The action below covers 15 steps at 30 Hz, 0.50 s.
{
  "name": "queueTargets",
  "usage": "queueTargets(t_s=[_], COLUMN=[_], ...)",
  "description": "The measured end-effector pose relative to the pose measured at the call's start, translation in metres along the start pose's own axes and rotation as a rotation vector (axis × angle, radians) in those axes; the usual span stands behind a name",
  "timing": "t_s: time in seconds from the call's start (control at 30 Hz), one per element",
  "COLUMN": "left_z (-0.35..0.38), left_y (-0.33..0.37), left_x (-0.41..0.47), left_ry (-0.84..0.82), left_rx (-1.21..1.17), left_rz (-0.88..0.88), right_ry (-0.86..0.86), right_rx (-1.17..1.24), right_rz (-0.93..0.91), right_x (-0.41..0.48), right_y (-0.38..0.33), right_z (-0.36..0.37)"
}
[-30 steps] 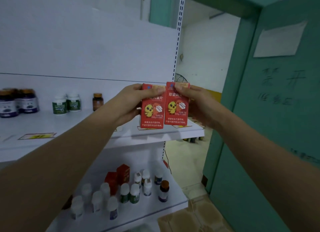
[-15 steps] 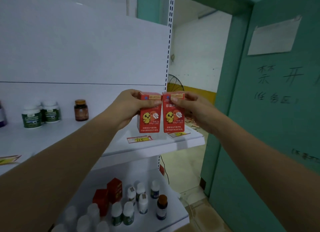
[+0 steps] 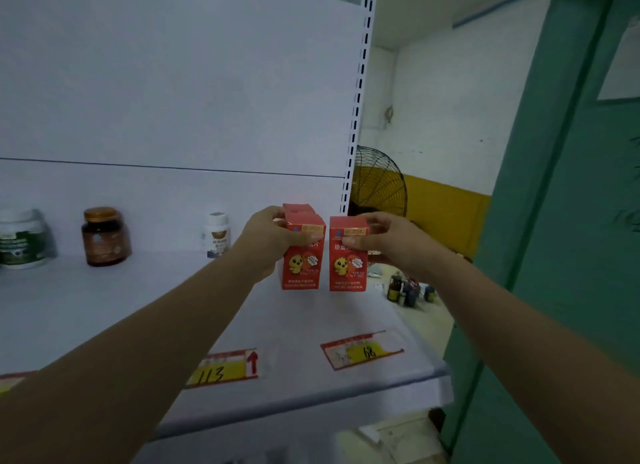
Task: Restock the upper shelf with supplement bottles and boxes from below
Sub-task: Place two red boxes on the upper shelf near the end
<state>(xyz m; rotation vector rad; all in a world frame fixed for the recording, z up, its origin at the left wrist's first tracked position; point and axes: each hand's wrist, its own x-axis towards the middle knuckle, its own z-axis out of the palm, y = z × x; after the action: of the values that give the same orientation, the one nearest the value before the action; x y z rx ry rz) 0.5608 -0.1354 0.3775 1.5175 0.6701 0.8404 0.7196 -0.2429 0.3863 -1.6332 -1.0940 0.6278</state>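
Two red supplement boxes with a yellow chick print stand upright side by side at the right end of the white upper shelf (image 3: 311,328). My left hand (image 3: 268,241) grips the left red box (image 3: 303,267) near its top. My right hand (image 3: 384,243) pinches the right red box (image 3: 348,267) at its top. A small gap separates the two boxes. Another red box (image 3: 298,207) peeks out just behind the left one. Whether the held boxes touch the shelf surface I cannot tell.
A white bottle (image 3: 216,236), an amber bottle (image 3: 104,236) and a white jar with a green label (image 3: 22,240) stand further left on the shelf. Price tags 113 (image 3: 225,368) and 68 (image 3: 362,352) lie at its front. A fan (image 3: 379,186) and a teal door (image 3: 571,255) are right.
Both hands have carried the two red boxes forward and down onto the right end of the upper shelf, and the boxes have parted slightly. The view has moved closer; the lower shelf is out of sight.
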Motion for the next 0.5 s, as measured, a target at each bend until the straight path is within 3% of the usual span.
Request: queueTargets(t_s=[0.33,0.5], left_z=[0.029,0.020], left_y=[-0.035,-0.043], left_x=[0.069,0.071], left_ry=[0.219,0.071], left_rx=[0.128,0.287], left_rz=[0.105,0.001], right_ry=[-0.135,-0.140], right_rx=[-0.057,-0.120], right_rz=[0.004,-0.016], right_x=[0.111,0.136], right_y=[0.037,0.040], right_z=[-0.017,-0.010])
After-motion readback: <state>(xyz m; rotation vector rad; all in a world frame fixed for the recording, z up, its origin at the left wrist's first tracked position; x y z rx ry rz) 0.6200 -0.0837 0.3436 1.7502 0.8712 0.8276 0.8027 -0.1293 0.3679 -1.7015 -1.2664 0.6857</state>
